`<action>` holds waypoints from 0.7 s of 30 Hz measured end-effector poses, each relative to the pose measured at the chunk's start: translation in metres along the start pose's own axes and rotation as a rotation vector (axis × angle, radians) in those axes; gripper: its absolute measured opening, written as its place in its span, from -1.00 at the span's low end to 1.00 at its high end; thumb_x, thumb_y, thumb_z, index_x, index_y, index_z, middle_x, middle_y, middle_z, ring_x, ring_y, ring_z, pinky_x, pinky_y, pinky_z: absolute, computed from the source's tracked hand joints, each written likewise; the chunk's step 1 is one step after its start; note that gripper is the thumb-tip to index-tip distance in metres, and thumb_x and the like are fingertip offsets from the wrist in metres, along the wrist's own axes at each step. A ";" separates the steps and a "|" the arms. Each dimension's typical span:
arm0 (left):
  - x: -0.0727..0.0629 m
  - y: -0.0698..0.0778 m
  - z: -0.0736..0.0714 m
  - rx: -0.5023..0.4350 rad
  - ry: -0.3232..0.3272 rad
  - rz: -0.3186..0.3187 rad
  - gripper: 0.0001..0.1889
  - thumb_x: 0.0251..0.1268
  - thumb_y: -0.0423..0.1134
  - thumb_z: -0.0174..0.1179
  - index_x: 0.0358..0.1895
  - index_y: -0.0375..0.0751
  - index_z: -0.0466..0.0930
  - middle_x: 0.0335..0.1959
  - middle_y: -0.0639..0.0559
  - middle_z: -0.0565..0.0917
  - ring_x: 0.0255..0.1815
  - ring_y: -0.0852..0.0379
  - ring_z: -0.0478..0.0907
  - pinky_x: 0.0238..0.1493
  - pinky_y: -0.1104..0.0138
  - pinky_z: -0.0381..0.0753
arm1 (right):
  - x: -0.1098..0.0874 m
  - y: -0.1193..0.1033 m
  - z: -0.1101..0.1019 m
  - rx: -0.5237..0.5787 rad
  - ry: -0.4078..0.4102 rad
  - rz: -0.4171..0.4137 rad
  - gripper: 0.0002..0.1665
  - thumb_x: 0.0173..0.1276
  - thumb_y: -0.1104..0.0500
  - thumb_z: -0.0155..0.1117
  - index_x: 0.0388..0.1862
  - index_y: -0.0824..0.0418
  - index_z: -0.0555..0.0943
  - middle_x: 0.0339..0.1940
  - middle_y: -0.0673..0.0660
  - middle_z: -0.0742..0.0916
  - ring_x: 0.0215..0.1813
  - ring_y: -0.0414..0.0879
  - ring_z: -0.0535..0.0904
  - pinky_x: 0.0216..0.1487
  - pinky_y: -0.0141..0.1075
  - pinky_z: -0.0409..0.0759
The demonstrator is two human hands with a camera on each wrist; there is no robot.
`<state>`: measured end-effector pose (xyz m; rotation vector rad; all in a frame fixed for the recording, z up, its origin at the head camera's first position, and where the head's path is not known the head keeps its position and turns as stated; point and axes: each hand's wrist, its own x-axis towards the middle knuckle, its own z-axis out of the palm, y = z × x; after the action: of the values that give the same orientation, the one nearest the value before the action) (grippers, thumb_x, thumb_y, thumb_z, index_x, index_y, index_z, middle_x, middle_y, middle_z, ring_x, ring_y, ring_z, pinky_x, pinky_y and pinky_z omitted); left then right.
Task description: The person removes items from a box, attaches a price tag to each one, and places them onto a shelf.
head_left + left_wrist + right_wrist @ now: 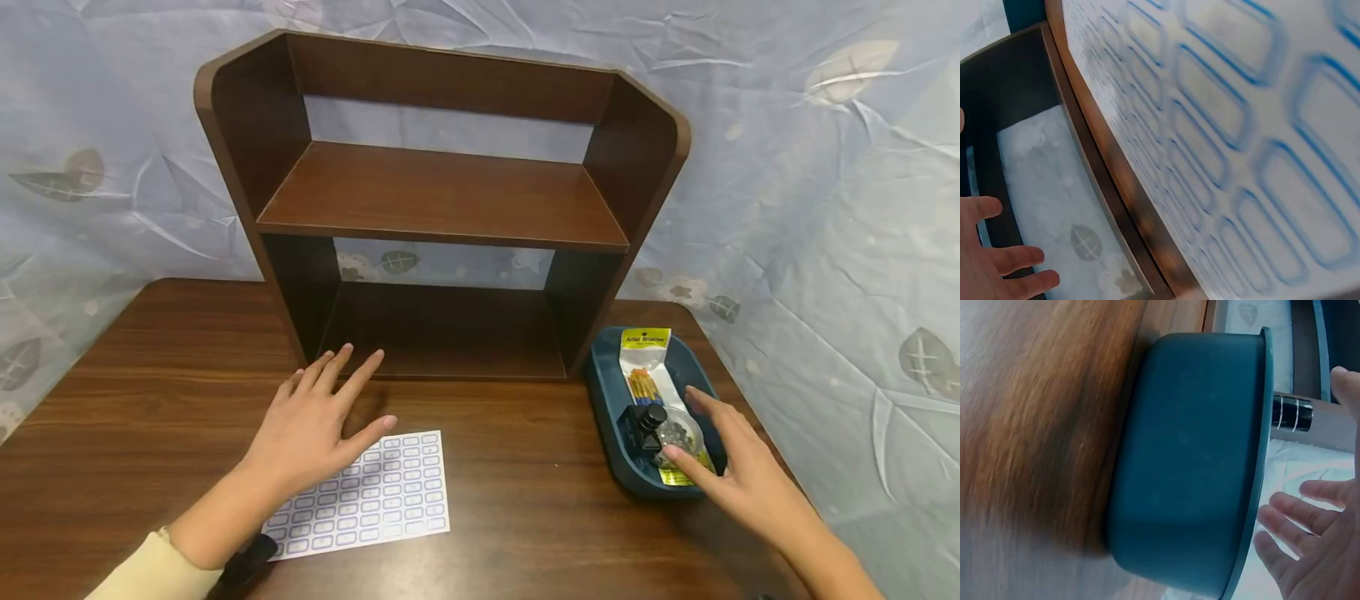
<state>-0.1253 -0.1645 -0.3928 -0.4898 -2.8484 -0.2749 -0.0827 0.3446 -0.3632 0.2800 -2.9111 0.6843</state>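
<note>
My left hand point(307, 429) is held above a white sheet of blue-bordered labels point(393, 500), fingers spread and holding nothing. In the left wrist view the same sheet point(1210, 119) fills the right side, with the fingers point(1019, 256) at lower left. Over the right side of a dark teal basin point(609, 446) hovers my right hand point(750, 475), its fingers apart. Inside the basin lie a packet of artist brushes point(647, 340), a small black object with a ribbed knob point(637, 429) and a clear round container of dark bits point(684, 432). Contact with these cannot be judged.
A brown two-tier shelf point(442, 196) stands at the back of the wooden table point(517, 500). Patterned cloth point(825, 208) hangs behind and to the right. A dark object point(251, 558) lies at the sheet's lower left corner, partly behind my left wrist.
</note>
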 end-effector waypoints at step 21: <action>0.052 0.065 0.012 -0.745 -0.084 0.025 -0.50 0.56 -0.08 0.22 0.39 -0.26 0.45 0.04 -0.17 0.77 0.03 -0.03 0.75 0.08 0.06 0.78 | 0.004 -0.016 0.020 0.158 0.101 -0.002 -0.42 0.35 0.15 0.53 0.26 0.30 0.57 -0.04 0.14 0.78 -0.12 -0.48 0.61 -0.15 -0.50 0.72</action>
<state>-0.1524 -0.0863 -0.3818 -0.6703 -2.7300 -1.3531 -0.0856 0.3212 -0.3735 0.2572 -2.7652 0.9022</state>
